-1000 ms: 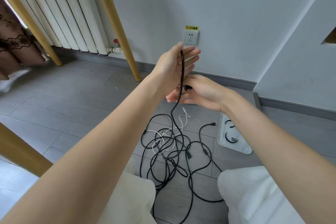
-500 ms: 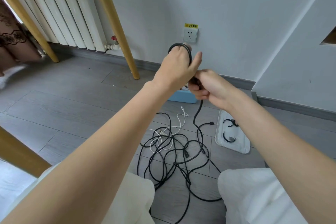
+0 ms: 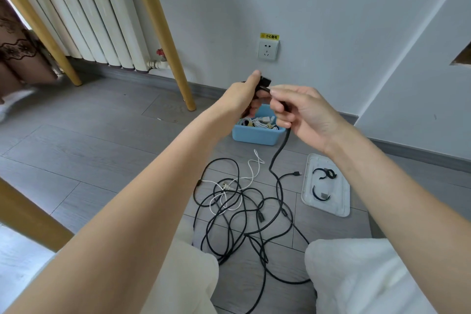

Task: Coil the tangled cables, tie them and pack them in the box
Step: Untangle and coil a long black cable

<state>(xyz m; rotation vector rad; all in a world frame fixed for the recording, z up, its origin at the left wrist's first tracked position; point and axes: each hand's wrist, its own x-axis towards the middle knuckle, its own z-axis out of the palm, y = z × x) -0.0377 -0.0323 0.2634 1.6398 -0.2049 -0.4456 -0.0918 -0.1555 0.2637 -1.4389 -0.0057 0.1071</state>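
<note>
Both hands had dropped lower since the earlier frame, the left hand (image 3: 243, 95) gripping the small started coil and the right hand (image 3: 303, 112) pinching the black cable (image 3: 279, 153) running down to the tangle (image 3: 244, 211) on the floor. Coiling was judged barely begun; the next wrap called for fresh slack. The coil's turns and part of the blue box (image 3: 254, 134) were hidden behind the hands.

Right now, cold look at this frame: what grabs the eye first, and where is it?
The two hands at centre: the left hand grips a small coil of black cable, which the right hand pinches and feeds. Below them, a tangle of cables sprawls on the floor between the knees. Behind the hands sits a blue box already holding cables, with a white lid carrying two black ties to its right.
</note>
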